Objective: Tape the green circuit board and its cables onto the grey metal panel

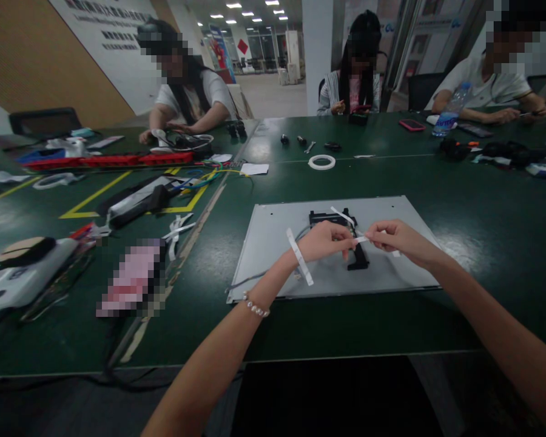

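Observation:
My left hand (324, 243) and my right hand (394, 241) meet over a light grey flat panel (268, 243). Between their pinched fingertips is a short strip of white tape (361, 240). Another white tape strip (300, 257) clings across my left wrist, above a beaded bracelet (256, 305). Beneath the hands a black bracket (358, 261) sits on the panel, partly covered by my left hand. One more thin white strip (342, 215) shows at the bracket's upper part. A grey cable (250, 280) runs over the panel's left side.
Beyond the panel lie a roll of white tape (321, 162) and a small wrench (310, 147). Left are a phone (134, 276), loose white strips (177, 233), a red power strip (118, 160) and cables. Several people sit across the table, near a water bottle (451, 112).

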`<state>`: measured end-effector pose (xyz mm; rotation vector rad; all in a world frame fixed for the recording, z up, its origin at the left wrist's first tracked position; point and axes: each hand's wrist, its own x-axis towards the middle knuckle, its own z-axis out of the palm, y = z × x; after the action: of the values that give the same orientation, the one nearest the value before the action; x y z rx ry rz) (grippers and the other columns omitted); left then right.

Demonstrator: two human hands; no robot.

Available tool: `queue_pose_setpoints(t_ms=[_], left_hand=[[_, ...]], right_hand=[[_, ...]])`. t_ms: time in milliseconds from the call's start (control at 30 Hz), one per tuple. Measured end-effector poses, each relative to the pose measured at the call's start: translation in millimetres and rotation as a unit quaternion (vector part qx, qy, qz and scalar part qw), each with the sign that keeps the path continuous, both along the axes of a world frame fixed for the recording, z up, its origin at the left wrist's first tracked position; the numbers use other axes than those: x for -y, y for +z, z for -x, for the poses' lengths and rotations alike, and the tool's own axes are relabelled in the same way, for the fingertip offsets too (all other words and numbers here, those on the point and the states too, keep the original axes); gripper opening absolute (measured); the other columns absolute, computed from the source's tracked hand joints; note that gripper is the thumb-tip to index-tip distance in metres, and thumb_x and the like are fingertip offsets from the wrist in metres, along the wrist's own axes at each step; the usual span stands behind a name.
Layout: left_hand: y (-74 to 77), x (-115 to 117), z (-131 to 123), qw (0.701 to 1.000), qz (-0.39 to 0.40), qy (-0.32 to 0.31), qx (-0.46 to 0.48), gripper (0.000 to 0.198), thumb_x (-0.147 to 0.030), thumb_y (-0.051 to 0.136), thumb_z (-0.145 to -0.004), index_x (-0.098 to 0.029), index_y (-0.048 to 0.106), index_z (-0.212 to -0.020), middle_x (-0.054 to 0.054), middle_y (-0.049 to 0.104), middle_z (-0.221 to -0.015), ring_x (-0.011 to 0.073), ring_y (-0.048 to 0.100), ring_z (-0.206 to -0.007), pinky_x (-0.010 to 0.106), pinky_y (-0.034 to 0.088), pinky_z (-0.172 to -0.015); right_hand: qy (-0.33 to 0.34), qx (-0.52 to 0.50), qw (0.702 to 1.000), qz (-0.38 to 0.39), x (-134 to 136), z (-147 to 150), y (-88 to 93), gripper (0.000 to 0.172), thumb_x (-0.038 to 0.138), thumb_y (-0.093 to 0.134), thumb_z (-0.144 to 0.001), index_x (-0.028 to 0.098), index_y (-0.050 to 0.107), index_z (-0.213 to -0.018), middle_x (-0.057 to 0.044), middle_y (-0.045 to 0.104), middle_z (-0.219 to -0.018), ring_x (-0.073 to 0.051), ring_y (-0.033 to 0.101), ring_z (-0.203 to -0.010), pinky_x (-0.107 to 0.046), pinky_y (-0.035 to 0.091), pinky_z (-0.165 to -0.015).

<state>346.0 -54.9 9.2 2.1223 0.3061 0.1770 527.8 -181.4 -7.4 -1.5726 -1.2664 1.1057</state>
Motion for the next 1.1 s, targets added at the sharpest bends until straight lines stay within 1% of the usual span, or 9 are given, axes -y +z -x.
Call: queue_pose_setpoints(t_ms=[100,167,233,367,500,600,733,900,1100], left_hand=[[-6.0,-3,-2,0.998,0.046,0.007,-0.038,0.027,-0.035,0.054,-0.084,-0.014,0.065,-0.072,-0.001,0.061,-0.055,0.0084,0.053,-0.052,0.022,0.041,-0.058],[-8.2,-2,-3,0.997,0.040,0.028,-0.058,0.032,-0.035,0.050,-0.086,-0.014,0.064,-0.068,0.000,0.061,-0.053,0.0080,0.052,-0.049,0.022,0.041,-0.057],[-9.7,2,-4,0.996,0.010,0.050,-0.075,0.034,-0.033,0.047,-0.087,-0.015,0.064,-0.063,0.000,0.061,-0.052,0.0087,0.053,-0.049,0.023,0.043,-0.059],[-12.3,16,-8,0.985,-0.098,0.081,-0.115,0.033,-0.027,0.046,-0.083,-0.016,0.062,-0.056,0.000,0.060,-0.049,0.0116,0.056,-0.052,0.024,0.044,-0.061],[-11.7,26,-10,0.965,-0.190,0.107,-0.148,0.031,-0.027,0.046,-0.081,-0.017,0.067,-0.062,0.002,0.061,-0.051,0.0143,0.058,-0.056,0.025,0.044,-0.060],[-11.9,28,-11,0.955,-0.228,0.110,-0.157,0.031,-0.028,0.045,-0.081,-0.016,0.070,-0.066,0.004,0.064,-0.055,0.0162,0.060,-0.059,0.026,0.045,-0.063],[-19.0,27,-11,0.942,-0.269,0.122,-0.158,0.031,-0.033,0.047,-0.081,-0.016,0.071,-0.070,0.008,0.067,-0.065,0.0202,0.063,-0.066,0.029,0.045,-0.062],[-27.4,28,-12,0.930,-0.292,0.138,-0.174,0.032,-0.038,0.048,-0.081,-0.018,0.071,-0.072,0.009,0.068,-0.070,0.0221,0.064,-0.071,0.030,0.047,-0.064],[-22.8,28,-9,0.916,-0.306,0.164,-0.199,0.035,-0.045,0.050,-0.080,-0.017,0.070,-0.072,0.010,0.066,-0.069,0.0246,0.065,-0.073,0.032,0.047,-0.065]], right_hand=[[-0.010,0.068,0.997,0.020,0,-3,0.8,0.038,0.054,0.059,-0.078,0.017,0.057,-0.070,0.003,0.045,-0.057,-0.008,0.037,-0.053,-0.024,0.024,-0.051],[-0.006,0.122,0.992,0.026,0,-5,-1.1,0.037,0.053,0.056,-0.080,0.017,0.060,-0.071,0.003,0.047,-0.057,-0.008,0.039,-0.053,-0.024,0.025,-0.052],[0.000,0.189,0.982,0.015,-1,-7,-4.0,0.035,0.050,0.055,-0.080,0.017,0.063,-0.072,0.002,0.051,-0.057,-0.010,0.042,-0.054,-0.025,0.027,-0.054],[0.022,0.303,0.953,-0.018,1,-10,-7.5,0.027,0.042,0.055,-0.079,0.020,0.069,-0.074,-0.001,0.059,-0.062,-0.013,0.049,-0.058,-0.027,0.030,-0.056],[0.038,0.330,0.943,-0.016,2,-10,-7.5,0.022,0.035,0.054,-0.078,0.021,0.069,-0.071,-0.001,0.063,-0.064,-0.013,0.053,-0.060,-0.027,0.032,-0.057],[0.037,0.345,0.938,-0.002,1,-9,-9.1,0.022,0.034,0.053,-0.079,0.021,0.070,-0.072,-0.002,0.064,-0.066,-0.014,0.054,-0.061,-0.027,0.032,-0.057],[0.034,0.392,0.919,0.010,-2,-7,-12.7,0.026,0.039,0.052,-0.081,0.021,0.068,-0.072,-0.003,0.063,-0.065,-0.015,0.054,-0.061,-0.028,0.031,-0.056],[0.028,0.419,0.907,0.006,-2,-6,-14.3,0.027,0.044,0.055,-0.081,0.020,0.064,-0.071,-0.003,0.064,-0.066,-0.015,0.053,-0.060,-0.028,0.030,-0.055],[0.017,0.452,0.892,0.014,1,-11,-12.8,0.030,0.051,0.057,-0.080,0.022,0.062,-0.074,-0.002,0.063,-0.067,-0.015,0.053,-0.060,-0.027,0.027,-0.053]])
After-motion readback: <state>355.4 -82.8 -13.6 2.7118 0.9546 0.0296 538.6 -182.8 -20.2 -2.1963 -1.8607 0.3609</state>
